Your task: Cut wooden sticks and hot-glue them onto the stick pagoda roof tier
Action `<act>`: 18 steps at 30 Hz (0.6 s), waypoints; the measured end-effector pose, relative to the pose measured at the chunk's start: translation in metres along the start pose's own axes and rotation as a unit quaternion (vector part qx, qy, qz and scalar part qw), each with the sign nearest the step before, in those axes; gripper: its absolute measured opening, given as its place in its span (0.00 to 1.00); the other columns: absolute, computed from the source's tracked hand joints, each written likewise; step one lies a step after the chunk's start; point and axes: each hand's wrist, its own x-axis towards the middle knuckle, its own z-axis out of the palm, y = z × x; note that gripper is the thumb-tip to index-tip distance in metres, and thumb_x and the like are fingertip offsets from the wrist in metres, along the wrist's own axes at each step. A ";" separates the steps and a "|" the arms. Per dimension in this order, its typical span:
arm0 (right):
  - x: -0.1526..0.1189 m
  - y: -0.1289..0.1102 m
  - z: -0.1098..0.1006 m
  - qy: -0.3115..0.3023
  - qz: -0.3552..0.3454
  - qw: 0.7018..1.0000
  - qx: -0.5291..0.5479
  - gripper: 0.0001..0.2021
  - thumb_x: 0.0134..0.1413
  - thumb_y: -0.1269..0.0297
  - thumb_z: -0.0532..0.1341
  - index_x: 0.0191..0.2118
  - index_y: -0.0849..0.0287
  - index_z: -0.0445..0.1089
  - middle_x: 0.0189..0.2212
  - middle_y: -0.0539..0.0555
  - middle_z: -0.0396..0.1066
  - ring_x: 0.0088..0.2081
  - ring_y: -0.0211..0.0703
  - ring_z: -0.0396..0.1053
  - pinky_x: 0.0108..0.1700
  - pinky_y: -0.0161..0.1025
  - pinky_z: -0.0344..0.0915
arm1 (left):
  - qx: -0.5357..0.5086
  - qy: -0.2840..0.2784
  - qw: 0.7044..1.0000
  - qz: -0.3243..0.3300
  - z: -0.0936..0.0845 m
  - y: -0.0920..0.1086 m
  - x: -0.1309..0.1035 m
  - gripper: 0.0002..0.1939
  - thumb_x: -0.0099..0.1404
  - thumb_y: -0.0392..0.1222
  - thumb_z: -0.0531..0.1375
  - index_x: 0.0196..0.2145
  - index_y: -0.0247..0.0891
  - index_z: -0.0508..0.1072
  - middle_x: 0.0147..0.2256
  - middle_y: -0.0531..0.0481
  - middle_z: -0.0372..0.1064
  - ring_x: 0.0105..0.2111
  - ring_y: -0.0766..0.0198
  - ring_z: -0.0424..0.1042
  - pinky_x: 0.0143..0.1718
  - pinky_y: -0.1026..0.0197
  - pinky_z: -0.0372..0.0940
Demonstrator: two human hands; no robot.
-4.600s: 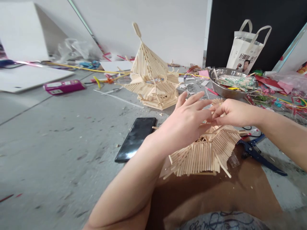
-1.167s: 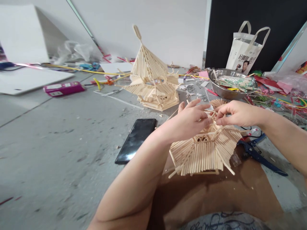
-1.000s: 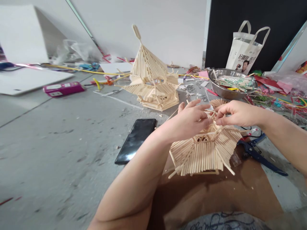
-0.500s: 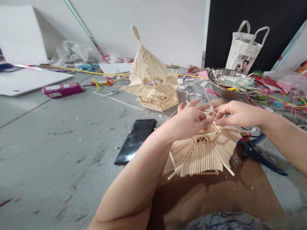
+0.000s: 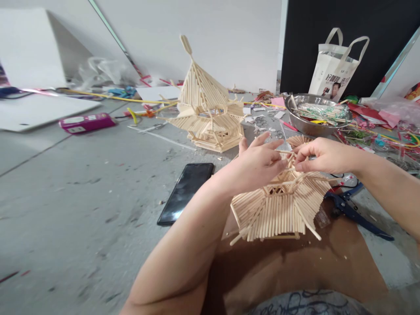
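Observation:
Before me is a roof-like model of pale wooden sticks, its sticks fanned out around a raised frame in the middle. My left hand reaches over its far left side, with thumb and forefinger closed at a thin wooden stick and the other fingers spread. From the right, my right hand curls its fingers in a pinch at the same upper sticks. The fingertips partly hide the contact. A taller stick pagoda with a pointed roof stands behind.
A black phone lies left of the model, and blue-handled cutters lie right. Behind are a metal bowl of sticks and packaging, a white bag, a magenta package and scattered scraps. Brown sheet lies underneath.
My left hand has shifted slightly left, its fingertips a little farther from the right hand. My right hand and the model stay almost where they were.

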 end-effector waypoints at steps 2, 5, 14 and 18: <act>0.000 0.000 0.000 -0.001 0.003 1.000 0.003 0.10 0.47 0.59 0.56 0.28 0.60 0.71 0.30 0.52 0.68 0.29 0.37 0.62 0.32 0.37 0.56 | -0.007 -0.007 1.000 0.000 -0.001 0.000 0.000 0.18 0.64 0.44 0.47 0.22 0.36 0.68 0.61 0.51 0.51 0.64 0.48 0.35 0.58 0.33 0.30; 0.000 -0.001 0.000 -0.001 0.001 1.000 0.005 0.10 0.47 0.60 0.56 0.28 0.60 0.71 0.30 0.52 0.68 0.29 0.37 0.62 0.32 0.36 0.56 | -0.009 -0.013 1.000 -0.003 -0.001 0.000 0.001 0.17 0.64 0.43 0.48 0.22 0.36 0.68 0.61 0.52 0.51 0.64 0.51 0.35 0.59 0.36 0.33; 0.000 -0.001 0.000 0.005 0.008 1.000 -0.001 0.10 0.47 0.59 0.57 0.29 0.60 0.71 0.30 0.52 0.68 0.31 0.38 0.63 0.33 0.36 0.56 | -0.032 -0.003 0.999 0.002 0.001 -0.003 0.005 0.16 0.62 0.43 0.50 0.20 0.36 0.68 0.60 0.51 0.55 0.63 0.51 0.41 0.59 0.42 0.43; 0.000 -0.001 0.001 0.003 0.009 1.000 0.001 0.10 0.47 0.59 0.57 0.29 0.60 0.71 0.30 0.52 0.68 0.30 0.37 0.63 0.33 0.36 0.56 | -0.035 -0.002 0.999 0.004 0.001 -0.002 0.005 0.16 0.62 0.42 0.50 0.20 0.36 0.68 0.59 0.51 0.57 0.62 0.51 0.43 0.59 0.43 0.43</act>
